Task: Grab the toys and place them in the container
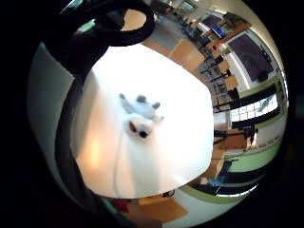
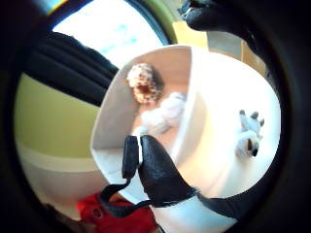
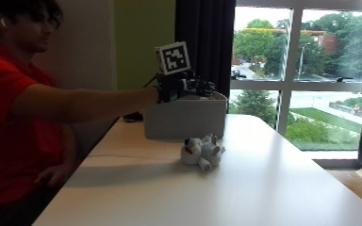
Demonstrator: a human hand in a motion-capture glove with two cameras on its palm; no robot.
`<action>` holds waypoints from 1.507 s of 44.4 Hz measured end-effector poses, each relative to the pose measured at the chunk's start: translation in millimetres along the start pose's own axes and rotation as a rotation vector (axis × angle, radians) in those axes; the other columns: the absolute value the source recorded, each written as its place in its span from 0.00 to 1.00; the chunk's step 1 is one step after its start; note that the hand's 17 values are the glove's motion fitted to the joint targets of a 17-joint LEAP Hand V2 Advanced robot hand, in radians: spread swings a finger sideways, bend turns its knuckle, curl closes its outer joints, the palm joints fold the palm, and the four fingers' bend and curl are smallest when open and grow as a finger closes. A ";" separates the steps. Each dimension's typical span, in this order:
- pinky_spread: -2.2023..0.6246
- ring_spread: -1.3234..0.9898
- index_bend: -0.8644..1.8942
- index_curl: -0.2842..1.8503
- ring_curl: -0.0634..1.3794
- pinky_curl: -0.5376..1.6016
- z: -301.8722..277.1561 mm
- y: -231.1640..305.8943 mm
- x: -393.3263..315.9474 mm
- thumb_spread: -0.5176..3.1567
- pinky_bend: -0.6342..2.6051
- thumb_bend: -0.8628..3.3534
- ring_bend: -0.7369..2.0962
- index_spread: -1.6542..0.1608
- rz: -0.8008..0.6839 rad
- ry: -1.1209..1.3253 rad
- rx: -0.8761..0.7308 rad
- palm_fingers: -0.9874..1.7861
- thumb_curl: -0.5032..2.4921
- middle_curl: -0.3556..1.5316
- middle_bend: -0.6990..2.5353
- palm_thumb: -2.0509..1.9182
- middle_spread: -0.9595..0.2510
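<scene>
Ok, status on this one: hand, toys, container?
Right hand above the container, holding nothing visible. Two toys inside: spotted toy, white toy. One grey-white plush left on the table. Nothing blocking.

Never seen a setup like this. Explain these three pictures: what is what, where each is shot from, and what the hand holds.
No robot here: a person at a white table works with a gloved right hand. The square picture is from a camera beside the table. The two round ones come from cameras on that hand's palm, looking out. The hand is above a white box, holding nothing that shows. Inside the box lie two toys: a spotted one and a white one. A third, a white plush animal, lies on the table in front of the box.
</scene>
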State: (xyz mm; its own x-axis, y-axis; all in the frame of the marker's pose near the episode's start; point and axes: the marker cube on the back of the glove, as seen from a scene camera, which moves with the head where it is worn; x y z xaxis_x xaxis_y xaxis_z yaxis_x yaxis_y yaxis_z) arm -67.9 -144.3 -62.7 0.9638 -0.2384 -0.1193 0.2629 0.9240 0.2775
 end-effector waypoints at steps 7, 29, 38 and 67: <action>0.78 0.47 0.39 0.35 0.25 0.41 27.3 25.5 62.6 0.43 0.50 0.18 0.53 0.68 0.134 0.062 -0.059 0.35 0.29 0.42 0.33 0.49 0.64; 0.80 0.50 0.36 0.31 0.20 0.41 105.0 32.1 109.6 0.42 0.49 0.19 0.43 0.69 0.294 0.063 -0.246 0.31 0.26 0.38 0.26 0.49 0.69; 0.80 0.52 0.35 0.28 0.20 0.42 122.4 22.3 108.3 0.42 0.54 0.19 0.42 0.70 0.312 0.041 -0.276 0.32 0.25 0.36 0.26 0.50 0.71; 0.79 0.56 0.40 0.26 0.24 0.43 152.9 28.2 106.7 0.45 0.58 0.21 0.49 0.67 0.316 0.045 -0.501 0.40 0.27 0.32 0.26 0.54 0.71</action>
State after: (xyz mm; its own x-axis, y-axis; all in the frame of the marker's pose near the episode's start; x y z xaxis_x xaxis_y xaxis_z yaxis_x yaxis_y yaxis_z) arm 49.1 -189.3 78.1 0.9864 0.0738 -0.1472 -0.0995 0.9793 -0.1763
